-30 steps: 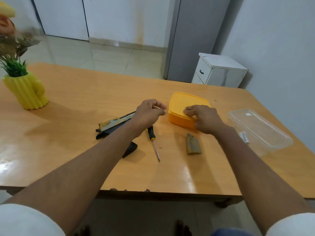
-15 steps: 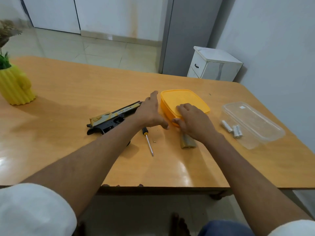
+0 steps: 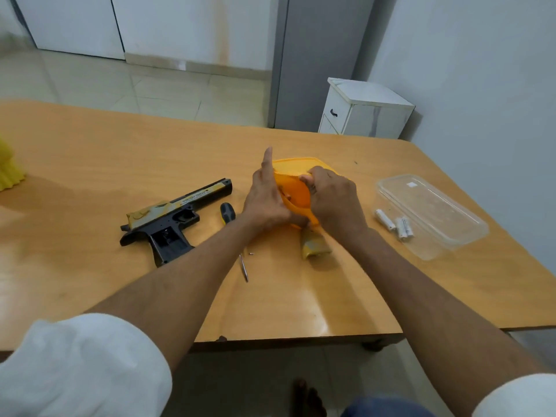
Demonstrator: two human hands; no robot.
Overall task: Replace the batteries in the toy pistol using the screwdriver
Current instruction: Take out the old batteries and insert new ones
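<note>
A person's two bare forearms reach forward over a glossy orange-brown wooden table, seen from above. Both hands meet at a square yellow-orange plastic container, the landmark here, which sits near the middle of the table.

The left hand presses against the container's left side with its fingers straight and one finger pointing upward; it braces the box rather than curling around it. The right hand is on the container's right side, its fingers curled over the near edge of the yellow-orange lid and grasping it, with that edge bent upward off the box.

To the left of the container, a black and tan plastic toy pistol lies flat on its side, barrel pointing toward the container, its grip showing an open cavity. Between the pistol and the container lies a slim screwdriver with a black and yellow handle, partly hidden under the left forearm. A tiny screw rests just beside its shaft. Just in front of the container, touching its near edge, lies a tan plastic battery cover.

To the right of the container, a few white cylindrical batteries lie loose beside a clear rectangular plastic tub.
</note>
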